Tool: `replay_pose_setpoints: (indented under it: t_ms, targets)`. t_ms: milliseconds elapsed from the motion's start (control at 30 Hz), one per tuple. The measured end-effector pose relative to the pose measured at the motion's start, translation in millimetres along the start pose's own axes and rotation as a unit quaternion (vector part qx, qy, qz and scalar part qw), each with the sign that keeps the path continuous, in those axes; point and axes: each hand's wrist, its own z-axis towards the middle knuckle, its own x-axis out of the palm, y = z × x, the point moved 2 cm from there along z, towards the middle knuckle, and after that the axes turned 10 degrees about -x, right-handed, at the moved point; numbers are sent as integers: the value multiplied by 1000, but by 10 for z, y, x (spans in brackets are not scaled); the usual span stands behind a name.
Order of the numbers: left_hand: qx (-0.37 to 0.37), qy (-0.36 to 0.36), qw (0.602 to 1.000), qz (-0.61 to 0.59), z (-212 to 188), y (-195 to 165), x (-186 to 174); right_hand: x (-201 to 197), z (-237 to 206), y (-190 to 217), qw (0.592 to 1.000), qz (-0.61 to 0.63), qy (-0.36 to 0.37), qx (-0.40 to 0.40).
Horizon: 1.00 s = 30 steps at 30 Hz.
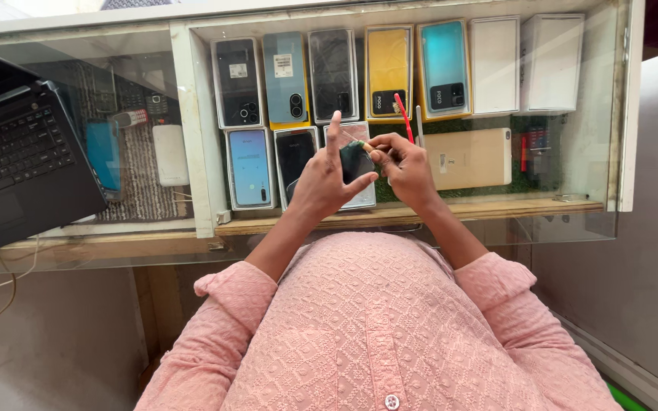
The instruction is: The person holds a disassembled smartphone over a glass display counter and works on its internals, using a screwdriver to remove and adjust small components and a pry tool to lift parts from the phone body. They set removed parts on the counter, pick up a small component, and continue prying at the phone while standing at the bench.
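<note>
At the centre of the frame, above the glass counter [584, 217], a small dark green circuit board [356, 158] is held up in the left hand [327, 181]. Its fingers [360, 183] are closed on the board's lower and left edges, with the forefinger raised straight and free. The right hand [405, 169] is closed in a pinch on a thin pale tool [353, 137], whose tip appears to rest at the board's upper edge; a red-handled tool [403, 116] is also kept in that hand and sticks up toward the top of the frame.

For the work at the board's edge to go well, the board is best gripped by its rim only, its face left bare, and the two wrists kept close so that the tip is steadied. Light pressure seems called for, since a slip would carry the tip across the board.

Below the hands, under the glass, a row of phones and phone boxes [388, 72] is laid out, and a gold phone [472, 157] lies just right of the right hand. A black laptop [20, 152] overhangs the counter's near edge at the left of the frame, well apart from the hands. Open glass is left at the right of the frame, toward the counter's white rim.
</note>
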Motion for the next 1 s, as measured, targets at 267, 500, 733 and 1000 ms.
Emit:
replay_pose_setpoints:
  t_ms: [267, 500, 733, 1000]
  targets:
    - [152, -83, 985, 23, 44, -47, 93, -22, 20, 48, 987, -70, -43, -139]
    - [112, -53, 992, -28, 39, -59, -63, -165, -6, 71, 969, -183, -149, -78]
    - [-21, 16, 960, -277, 55, 232, -191, -94, -120, 20, 851, -464, -102, -224]
    - [-13, 157, 768, -620, -133, 200, -225, -82, -88, 113, 884, -406, -101, -209]
